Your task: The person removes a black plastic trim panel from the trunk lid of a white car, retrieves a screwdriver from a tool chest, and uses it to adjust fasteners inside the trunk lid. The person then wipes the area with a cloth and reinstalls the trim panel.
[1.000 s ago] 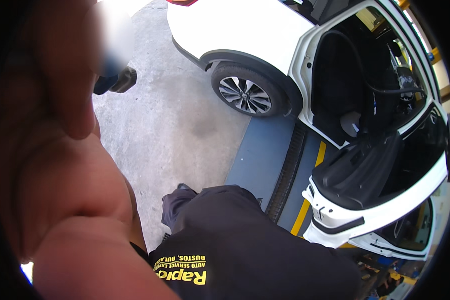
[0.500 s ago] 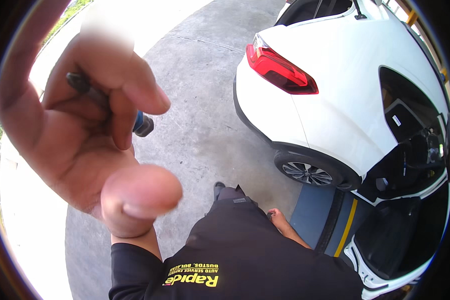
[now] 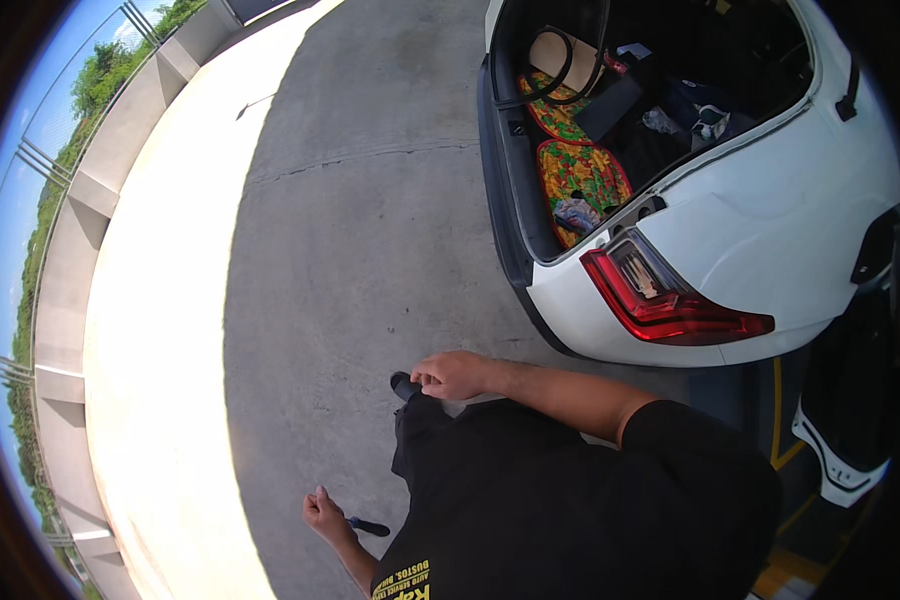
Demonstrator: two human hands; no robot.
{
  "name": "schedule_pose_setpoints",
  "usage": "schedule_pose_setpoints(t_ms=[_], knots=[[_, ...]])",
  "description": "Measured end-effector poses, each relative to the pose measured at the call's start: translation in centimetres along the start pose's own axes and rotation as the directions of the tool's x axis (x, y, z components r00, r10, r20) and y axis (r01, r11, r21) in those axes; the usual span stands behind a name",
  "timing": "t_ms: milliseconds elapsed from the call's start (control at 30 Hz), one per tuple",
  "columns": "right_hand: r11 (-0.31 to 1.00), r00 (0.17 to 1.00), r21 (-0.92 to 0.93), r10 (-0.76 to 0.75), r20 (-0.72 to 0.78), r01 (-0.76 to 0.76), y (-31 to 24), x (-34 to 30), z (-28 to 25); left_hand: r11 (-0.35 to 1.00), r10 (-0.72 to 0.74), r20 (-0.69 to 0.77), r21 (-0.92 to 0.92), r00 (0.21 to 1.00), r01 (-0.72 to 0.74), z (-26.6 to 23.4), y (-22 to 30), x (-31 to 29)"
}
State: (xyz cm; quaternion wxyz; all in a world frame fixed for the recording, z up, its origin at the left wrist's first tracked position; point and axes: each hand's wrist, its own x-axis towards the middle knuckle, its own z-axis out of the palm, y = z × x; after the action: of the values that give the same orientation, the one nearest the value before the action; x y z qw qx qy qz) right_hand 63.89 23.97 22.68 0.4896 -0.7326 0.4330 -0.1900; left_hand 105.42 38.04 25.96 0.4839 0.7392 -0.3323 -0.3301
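Left hand (image 3: 326, 516) well apart from the white car (image 3: 800, 215); fingers closed on a dark tool (image 3: 372, 527), its end jutting out of them on the side toward the car. Right hand (image 3: 448, 376) nearer the car's black bumper (image 3: 503, 215), fingers curled in; cannot tell whether they close on anything.
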Motion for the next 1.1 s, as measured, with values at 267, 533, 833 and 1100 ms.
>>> schedule_pose_setpoints(t_ms=[267,533,833,1100], knots=[[0.946,0.946,0.262,0.246,-0.209,-0.188,6.3,20.8,-13.2,0.953,0.3,0.312,-0.048,0.902,-0.3,28.0,15.9,33.3],[0.656,-0.225,0.751,0.723,-0.653,-0.073,32.8,9.5,-32.4,0.788,0.524,0.825,-0.376,0.211,-0.488,67.9,42.3,35.6],[0.124,-0.538,0.774,0.65,-0.537,-0.621,47.4,-4.7,-32.2,0.984,-0.076,0.973,0.109,-0.217,0.143,102.3,42.3,19.3],[-0.004,-0.436,0.596,0.687,-0.582,-0.803,45.9,-3.7,-34.2,0.975,-0.219,0.798,0.206,-0.561,-0.088,115.7,42.4,4.3]])
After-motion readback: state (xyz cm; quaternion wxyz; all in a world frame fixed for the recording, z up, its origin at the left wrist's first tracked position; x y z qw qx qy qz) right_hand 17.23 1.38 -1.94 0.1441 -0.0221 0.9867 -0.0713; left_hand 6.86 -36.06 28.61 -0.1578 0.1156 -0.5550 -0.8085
